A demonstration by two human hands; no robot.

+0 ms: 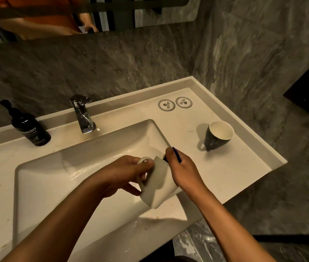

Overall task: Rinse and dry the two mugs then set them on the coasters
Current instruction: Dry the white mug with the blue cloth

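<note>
A white mug [159, 188] hangs tilted over the right end of the sink basin [59, 178], its mouth turned away from me. My left hand [123, 174] grips its handle. My right hand [183, 171] is at the mug's rim with a dark blue cloth [176, 156] pinched in the fingers; the mug's inside is hidden. A dark mug [218, 136] with a white inside stands upright on the counter to the right, handle toward me. Two round coasters [166, 105] [184, 102] lie side by side at the back right of the counter, both bare.
A chrome faucet [82, 114] stands behind the basin, no water running. A black soap bottle [30, 127] sits at the back left. Grey stone walls close the back and right; the counter's raised edge [244, 120] runs along the right. A mirror hangs above.
</note>
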